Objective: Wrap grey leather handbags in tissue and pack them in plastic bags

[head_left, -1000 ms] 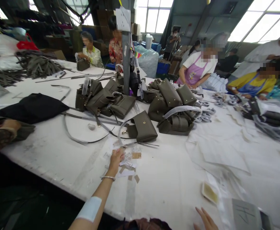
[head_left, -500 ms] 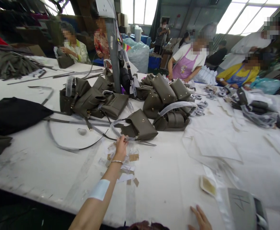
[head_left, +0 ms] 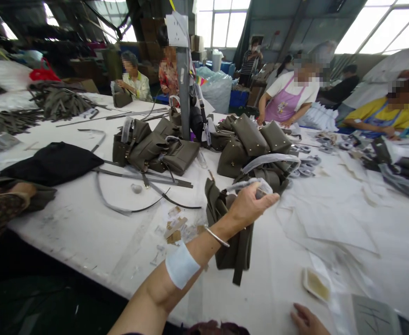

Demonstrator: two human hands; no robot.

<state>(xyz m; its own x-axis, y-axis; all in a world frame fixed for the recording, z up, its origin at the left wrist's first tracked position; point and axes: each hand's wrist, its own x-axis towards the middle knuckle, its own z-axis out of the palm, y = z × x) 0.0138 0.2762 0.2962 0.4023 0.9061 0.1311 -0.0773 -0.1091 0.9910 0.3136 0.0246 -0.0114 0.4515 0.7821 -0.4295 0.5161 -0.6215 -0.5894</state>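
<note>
My left hand, with a bracelet and a pale blue patch on its arm, is closed round the plastic-wrapped handle of a dark olive handbag. The bag hangs beneath the hand and forearm, partly hidden by them, with a strap dangling at its bottom. At the bottom right, my right hand rests low over the white table with its fingers partly curled, nothing seen in them. Just above it lies a small dish with yellowish contents. Paper and plastic scraps lie left of the bag.
Olive handbags are heaped mid-table around a grey post. A black cloth and loose straps lie left, beside another person's sleeve. White sheets cover the right side. Several people are across the table.
My left hand has lifted the handbag by its handle and brought it right and nearer. The view has turned left, and a person's sleeve shows at the left edge.
</note>
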